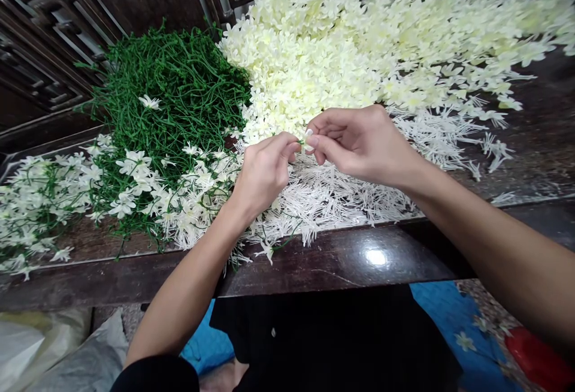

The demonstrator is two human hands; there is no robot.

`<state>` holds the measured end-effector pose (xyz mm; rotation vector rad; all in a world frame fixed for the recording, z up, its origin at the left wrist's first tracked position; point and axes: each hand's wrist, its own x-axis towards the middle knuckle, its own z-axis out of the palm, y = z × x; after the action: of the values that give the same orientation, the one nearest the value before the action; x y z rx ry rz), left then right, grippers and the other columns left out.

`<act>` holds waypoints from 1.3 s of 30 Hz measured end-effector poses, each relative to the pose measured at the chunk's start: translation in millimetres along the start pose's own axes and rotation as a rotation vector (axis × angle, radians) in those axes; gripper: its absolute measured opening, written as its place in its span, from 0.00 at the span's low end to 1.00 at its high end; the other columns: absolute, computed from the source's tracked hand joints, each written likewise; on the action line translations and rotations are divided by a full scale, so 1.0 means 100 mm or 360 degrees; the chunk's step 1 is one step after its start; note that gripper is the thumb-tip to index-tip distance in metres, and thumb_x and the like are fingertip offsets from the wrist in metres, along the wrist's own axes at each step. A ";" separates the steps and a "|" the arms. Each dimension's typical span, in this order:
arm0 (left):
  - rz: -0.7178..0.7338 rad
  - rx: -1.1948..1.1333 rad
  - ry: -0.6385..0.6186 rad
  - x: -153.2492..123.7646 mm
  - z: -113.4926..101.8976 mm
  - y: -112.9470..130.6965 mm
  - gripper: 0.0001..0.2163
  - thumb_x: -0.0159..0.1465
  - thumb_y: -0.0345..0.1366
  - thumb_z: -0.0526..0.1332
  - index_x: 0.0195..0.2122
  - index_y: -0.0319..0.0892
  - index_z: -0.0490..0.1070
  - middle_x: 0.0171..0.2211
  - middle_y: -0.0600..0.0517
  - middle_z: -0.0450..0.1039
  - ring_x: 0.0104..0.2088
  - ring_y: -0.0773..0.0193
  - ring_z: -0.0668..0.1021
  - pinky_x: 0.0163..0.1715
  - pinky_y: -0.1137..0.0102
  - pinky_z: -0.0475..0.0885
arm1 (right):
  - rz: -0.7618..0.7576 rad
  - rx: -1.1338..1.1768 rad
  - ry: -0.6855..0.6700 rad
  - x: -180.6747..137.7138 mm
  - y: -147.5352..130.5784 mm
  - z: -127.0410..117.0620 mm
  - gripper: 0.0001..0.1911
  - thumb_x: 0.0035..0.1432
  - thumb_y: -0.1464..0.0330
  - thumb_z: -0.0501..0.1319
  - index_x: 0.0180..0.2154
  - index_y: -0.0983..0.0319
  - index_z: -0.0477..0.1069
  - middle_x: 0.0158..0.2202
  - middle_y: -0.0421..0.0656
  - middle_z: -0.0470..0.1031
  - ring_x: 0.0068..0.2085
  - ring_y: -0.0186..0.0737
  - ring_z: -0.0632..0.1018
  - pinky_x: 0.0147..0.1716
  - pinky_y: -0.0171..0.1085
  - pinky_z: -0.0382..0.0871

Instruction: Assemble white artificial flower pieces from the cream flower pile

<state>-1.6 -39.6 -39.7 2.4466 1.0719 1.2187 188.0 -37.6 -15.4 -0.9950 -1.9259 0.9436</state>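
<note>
My left hand (268, 167) pinches a thin green stem whose tip shows at its fingertips. Facing it, my right hand (354, 143) holds a small white artificial flower (308, 139) between thumb and forefinger. The stem tip and the flower meet between the two hands; whether they are joined I cannot tell. Below the hands lies a layer of white stamen pieces (332, 194). Behind them rises a large heap of cream-white flower petals (314, 62). A tangled pile of green plastic stems (175, 92) is to the left of my left hand.
Assembled white flowers on green stems (49, 200) spread along the left of the dark wooden bench (341, 254). A carved wooden backrest (49, 26) stands behind. Below are pale sacks (85, 356), a blue sheet (453, 326) and a red object (539, 359).
</note>
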 end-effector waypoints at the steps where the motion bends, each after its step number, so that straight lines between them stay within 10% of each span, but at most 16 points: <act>1: 0.0004 0.0001 0.0002 0.00 0.00 0.00 0.08 0.67 0.23 0.58 0.33 0.39 0.72 0.24 0.55 0.73 0.23 0.72 0.73 0.23 0.76 0.65 | -0.0008 0.0003 0.0002 0.00 0.00 0.00 0.04 0.59 0.70 0.63 0.32 0.57 0.73 0.25 0.41 0.75 0.26 0.41 0.76 0.28 0.47 0.74; 39: 0.0072 0.0081 -0.0035 -0.01 -0.01 0.01 0.10 0.66 0.21 0.56 0.31 0.40 0.71 0.24 0.54 0.75 0.23 0.71 0.74 0.19 0.76 0.62 | 0.0019 -0.0027 0.0011 -0.03 -0.01 0.06 0.04 0.60 0.69 0.61 0.31 0.55 0.71 0.25 0.41 0.75 0.25 0.43 0.75 0.24 0.49 0.74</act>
<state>-2.5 -40.8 -38.9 2.5292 1.0602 1.1893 184.1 -42.3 -18.1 -1.0195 -1.9273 0.9305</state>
